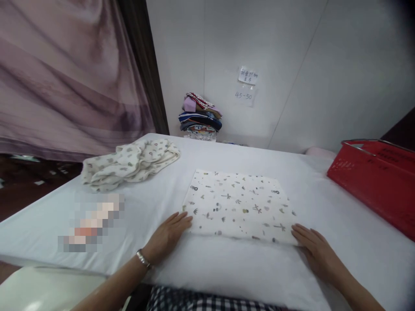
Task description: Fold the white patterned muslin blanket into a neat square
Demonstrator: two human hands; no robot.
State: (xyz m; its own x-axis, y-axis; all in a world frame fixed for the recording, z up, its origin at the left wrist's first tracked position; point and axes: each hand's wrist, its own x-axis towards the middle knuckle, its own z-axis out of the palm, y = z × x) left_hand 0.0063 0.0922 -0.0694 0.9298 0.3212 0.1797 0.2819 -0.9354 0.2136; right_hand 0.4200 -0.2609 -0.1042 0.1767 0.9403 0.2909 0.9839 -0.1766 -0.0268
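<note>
A white cloth with small grey and olive prints [240, 207] lies folded into a flat rectangle on the white-covered table [240, 268]. My left hand [170, 235], with a silver bracelet at its wrist, rests at the cloth's near left corner, fingers stretched out and fingertips touching the edge. At the near right corner my right hand [313, 246] lies flat, its outstretched fingers touching the cloth's edge. Neither hand grips anything. To the left is a crumpled cream cloth with a grey print [129, 164], apart from my hands.
A red basket [376, 181] with a metal handle stands at the right. Folded textiles [201, 114] are stacked by the back wall, near paper signs [246, 86]. A pinkish curtain [65, 73] hangs at the left. A blurred-out patch [92, 224] covers something on the table's left.
</note>
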